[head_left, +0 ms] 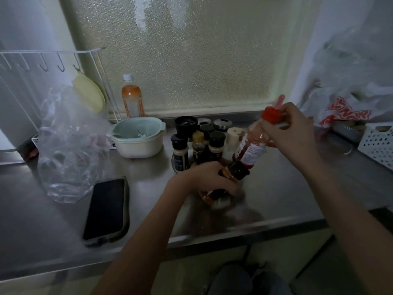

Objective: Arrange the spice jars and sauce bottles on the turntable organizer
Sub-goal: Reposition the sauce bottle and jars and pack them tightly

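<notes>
My right hand (291, 126) grips the neck of a red-capped chili sauce bottle (253, 145) and holds it tilted in the air above the counter. My left hand (209, 177) is closed on a black-capped jar with orange-brown contents (231, 173), low at the near side of the jar cluster. Behind it stand several spice jars (198, 145) with black, tan and steel lids, packed close together. The turntable under them is mostly hidden; only a sliver of its edge (173, 167) shows.
A phone (106, 209) lies at the front left of the steel counter (276, 199). A crumpled clear plastic bag (70, 145), a cream bowl with a green strainer (138, 137) and an orange drink bottle (131, 99) sit left. A white basket (376, 143) and bags are at right.
</notes>
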